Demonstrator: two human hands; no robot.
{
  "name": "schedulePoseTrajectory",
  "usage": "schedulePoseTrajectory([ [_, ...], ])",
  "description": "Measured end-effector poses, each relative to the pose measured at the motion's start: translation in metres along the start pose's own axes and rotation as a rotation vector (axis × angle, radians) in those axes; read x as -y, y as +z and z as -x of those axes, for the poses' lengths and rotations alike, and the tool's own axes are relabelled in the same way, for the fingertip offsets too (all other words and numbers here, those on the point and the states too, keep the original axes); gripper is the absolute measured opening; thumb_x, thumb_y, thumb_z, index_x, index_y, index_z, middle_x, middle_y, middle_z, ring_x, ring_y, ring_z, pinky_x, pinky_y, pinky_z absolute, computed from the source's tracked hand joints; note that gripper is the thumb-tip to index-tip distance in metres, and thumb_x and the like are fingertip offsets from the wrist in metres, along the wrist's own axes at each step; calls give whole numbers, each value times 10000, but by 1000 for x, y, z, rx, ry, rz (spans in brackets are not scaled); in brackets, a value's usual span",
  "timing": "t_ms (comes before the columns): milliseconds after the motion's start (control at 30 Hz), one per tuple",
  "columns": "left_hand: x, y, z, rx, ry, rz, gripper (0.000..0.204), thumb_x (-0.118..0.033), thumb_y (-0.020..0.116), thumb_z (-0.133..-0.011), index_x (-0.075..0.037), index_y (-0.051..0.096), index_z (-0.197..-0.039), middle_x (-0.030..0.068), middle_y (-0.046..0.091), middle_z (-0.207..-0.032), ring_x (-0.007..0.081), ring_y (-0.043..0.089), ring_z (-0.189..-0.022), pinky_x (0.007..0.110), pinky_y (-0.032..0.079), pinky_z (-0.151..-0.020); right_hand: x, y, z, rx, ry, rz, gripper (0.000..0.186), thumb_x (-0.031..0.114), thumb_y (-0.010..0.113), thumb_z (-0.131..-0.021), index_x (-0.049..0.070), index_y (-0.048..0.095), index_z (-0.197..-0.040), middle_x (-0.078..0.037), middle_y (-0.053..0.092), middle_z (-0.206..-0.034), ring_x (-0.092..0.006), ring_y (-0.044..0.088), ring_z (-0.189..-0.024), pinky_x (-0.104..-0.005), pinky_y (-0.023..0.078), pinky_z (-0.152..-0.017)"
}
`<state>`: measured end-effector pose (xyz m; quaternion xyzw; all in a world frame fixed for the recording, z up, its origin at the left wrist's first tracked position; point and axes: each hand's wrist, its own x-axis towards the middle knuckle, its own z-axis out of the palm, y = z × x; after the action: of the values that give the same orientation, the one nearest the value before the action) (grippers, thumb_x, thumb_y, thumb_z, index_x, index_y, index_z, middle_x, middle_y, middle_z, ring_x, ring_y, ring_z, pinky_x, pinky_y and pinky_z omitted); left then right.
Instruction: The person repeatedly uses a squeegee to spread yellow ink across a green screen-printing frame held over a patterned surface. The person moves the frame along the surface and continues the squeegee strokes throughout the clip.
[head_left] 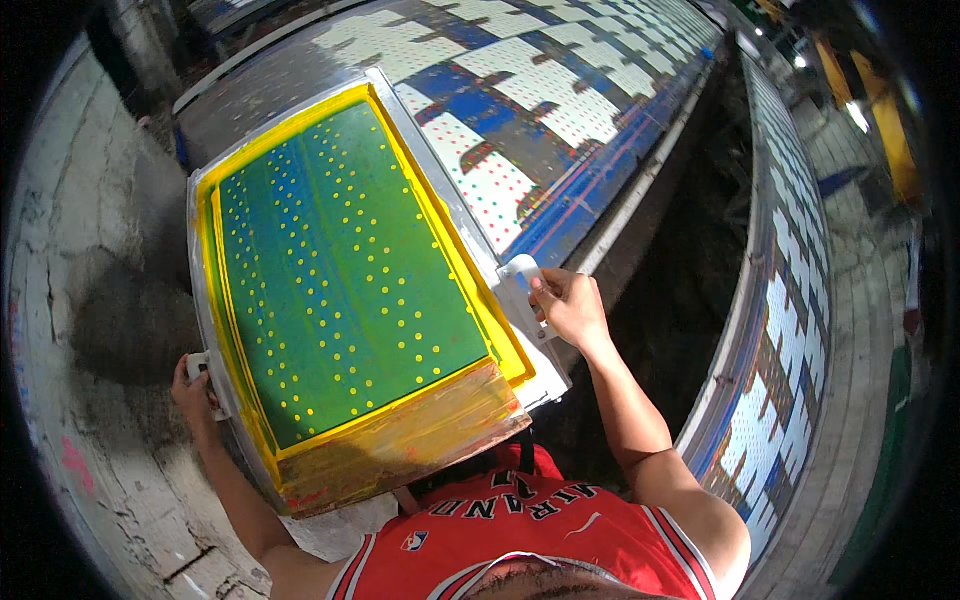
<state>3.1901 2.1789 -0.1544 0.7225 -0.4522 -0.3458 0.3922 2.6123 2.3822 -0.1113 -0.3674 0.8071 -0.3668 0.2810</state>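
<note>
A screen frame (340, 250) with a green mesh dotted in yellow and blue streaks sits inside a yellow-smeared border and grey metal rim. My left hand (192, 392) is closed on a white handle (218, 405) at its left side. My right hand (568, 308) grips the white handle (521, 270) on the right side. A paint-stained board (400, 435) lies across the frame's near end, just in front of my red jersey (500, 540).
A long printing table (545, 230) with white cut pieces bearing coloured dots stretches away behind the frame. A second such table (755, 280) curves along the right, across a dark gap. A concrete surface (90, 420) with cracks lies at left.
</note>
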Motion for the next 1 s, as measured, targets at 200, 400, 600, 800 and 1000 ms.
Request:
schedulePoseTrajectory([
  [200, 17, 5, 20, -124, -24, 16, 521, -1, 604, -929, -45, 534, -1443, 70, 648, -813, 95, 462, -427, 310, 361, -397, -2, 25, -91, 137, -90, 39, 318, 277, 651, -956, -18, 726, -861, -143, 687, -660, -212, 678, -595, -395, 506, -623],
  [400, -4, 39, 44, -206, -36, 37, 566, 2, 604, -933, -24, 486, -1486, 74, 639, -790, 98, 461, -426, 309, 357, -403, 5, 24, -177, 226, -193, 18, 325, 297, 653, -980, -11, 758, -974, -104, 752, -768, -157, 697, -597, -343, 536, -605],
  [600, -5, 100, 57, -251, -55, 119, 571, 33, 583, -942, -21, 467, -1499, 103, 658, -829, 109, 461, -416, 313, 360, -385, -23, 23, -248, 181, -202, 3, 305, 210, 647, -979, -79, 743, -999, -70, 697, -722, -114, 613, -554, -305, 473, -526],
  [800, -20, 185, 85, -289, 45, 327, 417, 65, 603, -924, -1, 562, -1334, 67, 640, -778, 104, 483, -410, 280, 344, -345, -87, -21, -307, 225, -192, -13, 315, 225, 654, -965, -73, 738, -912, -86, 691, -674, -132, 646, -557, -311, 484, -529],
  [1000, -30, 239, 112, -270, 20, 330, 416, 56, 619, -928, 11, 566, -1337, 63, 643, -789, 98, 495, -418, 278, 342, -349, -133, -63, -332, 275, -150, -4, 305, 212, 668, -968, -85, 717, -921, -95, 713, -728, -135, 669, -576, -308, 496, -546],
])
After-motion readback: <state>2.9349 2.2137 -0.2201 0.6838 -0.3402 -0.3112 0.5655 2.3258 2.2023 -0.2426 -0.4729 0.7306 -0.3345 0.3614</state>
